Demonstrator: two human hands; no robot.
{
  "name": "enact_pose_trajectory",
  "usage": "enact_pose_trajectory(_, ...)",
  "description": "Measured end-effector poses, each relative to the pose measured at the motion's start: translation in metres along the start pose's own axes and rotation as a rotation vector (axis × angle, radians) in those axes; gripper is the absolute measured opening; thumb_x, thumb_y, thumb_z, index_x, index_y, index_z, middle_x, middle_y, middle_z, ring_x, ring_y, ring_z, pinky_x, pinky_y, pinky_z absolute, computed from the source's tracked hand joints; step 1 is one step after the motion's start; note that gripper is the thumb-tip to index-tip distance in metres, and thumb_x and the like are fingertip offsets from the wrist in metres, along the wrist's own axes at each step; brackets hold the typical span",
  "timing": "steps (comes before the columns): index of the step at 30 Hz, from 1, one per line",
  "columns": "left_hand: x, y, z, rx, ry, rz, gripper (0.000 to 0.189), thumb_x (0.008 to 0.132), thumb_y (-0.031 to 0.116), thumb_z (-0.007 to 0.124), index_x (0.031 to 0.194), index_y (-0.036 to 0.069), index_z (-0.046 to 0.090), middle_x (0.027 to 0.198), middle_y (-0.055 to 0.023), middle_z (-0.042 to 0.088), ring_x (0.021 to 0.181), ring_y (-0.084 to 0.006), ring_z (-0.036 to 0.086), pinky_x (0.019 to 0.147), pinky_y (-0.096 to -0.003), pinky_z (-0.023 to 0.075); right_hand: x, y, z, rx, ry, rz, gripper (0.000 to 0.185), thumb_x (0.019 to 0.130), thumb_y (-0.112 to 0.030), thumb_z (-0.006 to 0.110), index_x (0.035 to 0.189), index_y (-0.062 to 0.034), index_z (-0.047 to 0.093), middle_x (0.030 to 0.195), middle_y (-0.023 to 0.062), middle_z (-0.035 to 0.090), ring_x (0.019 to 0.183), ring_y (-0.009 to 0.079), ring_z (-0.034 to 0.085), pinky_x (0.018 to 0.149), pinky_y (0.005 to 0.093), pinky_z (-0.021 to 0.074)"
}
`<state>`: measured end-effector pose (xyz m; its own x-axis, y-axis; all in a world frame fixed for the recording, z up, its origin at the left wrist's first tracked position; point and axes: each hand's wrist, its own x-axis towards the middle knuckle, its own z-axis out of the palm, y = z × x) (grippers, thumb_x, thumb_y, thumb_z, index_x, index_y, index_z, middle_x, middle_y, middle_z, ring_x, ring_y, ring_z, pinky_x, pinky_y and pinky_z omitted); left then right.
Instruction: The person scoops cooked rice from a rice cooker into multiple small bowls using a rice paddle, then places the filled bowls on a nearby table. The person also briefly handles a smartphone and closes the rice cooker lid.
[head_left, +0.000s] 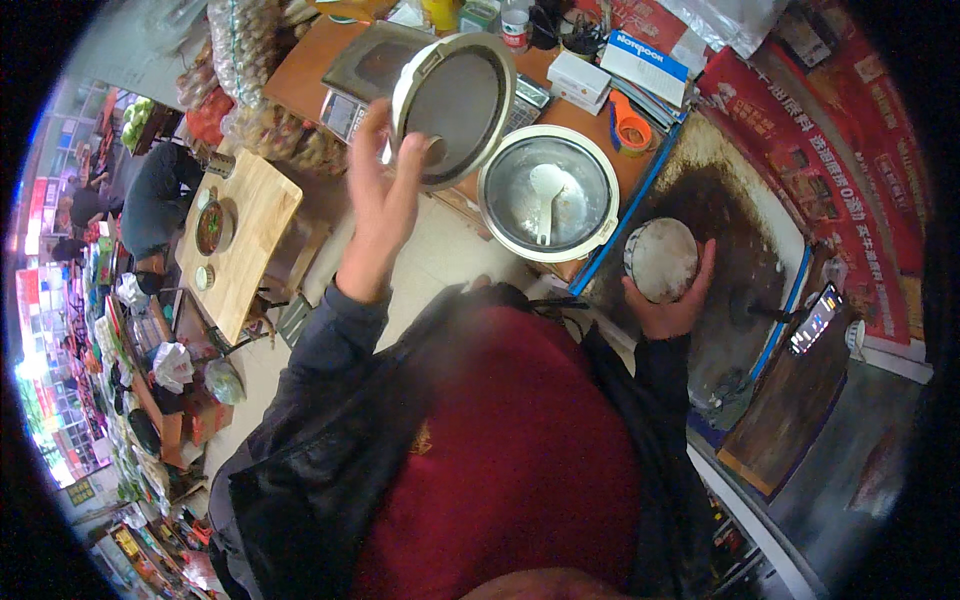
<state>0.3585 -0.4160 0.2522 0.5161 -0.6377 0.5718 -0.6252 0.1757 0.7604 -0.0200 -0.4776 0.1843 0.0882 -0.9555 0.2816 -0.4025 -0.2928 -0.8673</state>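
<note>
My left hand (382, 217) is raised beside the round pot lid (454, 109), its fingers spread at the lid's near edge and knob; whether it grips the lid cannot be told. The lid stands tilted, grey inside with a pale rim. Right of it sits a round cooker (611, 217) with a pale rim, a white rice paddle (546, 191) lying inside on some white residue. My right hand (671, 304) holds a round bowl (661, 259) with a patterned side and a whitish surface facing up, over the dark, stained surface.
Behind the cooker are a calculator (525, 101), white boxes (577, 81), an orange tape dispenser (631, 129) and a notebook (645, 64). A lit phone (816, 319) is at the right. To the left, a wooden table (255, 225) holds a bowl of food (214, 227); a person (154, 199) bends beyond it.
</note>
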Motion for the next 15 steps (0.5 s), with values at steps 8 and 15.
enact_pose_trajectory(8, -0.028, 0.026, 0.025, -0.124, -0.208, -0.008, 0.033, 0.108, 0.022, 0.053, 0.129, -0.003, 0.06, 0.125, -0.0116, 0.064, 0.117, -0.019, 0.058, 0.101, -0.0334, 0.0452, 0.012, 0.0, -0.036, -0.052, 0.051, -0.114, 0.132, 0.052, -0.01, 0.094, 0.161, -0.008, 0.021, 0.153, 0.0174, 0.043, 0.14, 0.034, 0.045, 0.118, 0.0483, 0.0349)
enact_pose_trajectory(15, -0.063, 0.009, 0.045, -0.42, -0.255, -0.498, 0.03, 0.105, 0.021, 0.062, 0.124, -0.001, 0.065, 0.112, -0.0066, 0.07, 0.102, -0.0145, 0.064, 0.092, -0.0293, 0.0512, 0.017, -0.015, -0.053, -0.078, -0.035, -0.165, 0.131, 0.053, -0.015, 0.094, 0.161, -0.0059, 0.021, 0.152, 0.0191, 0.043, 0.14, 0.0352, 0.044, 0.119, 0.0488, 0.0342)
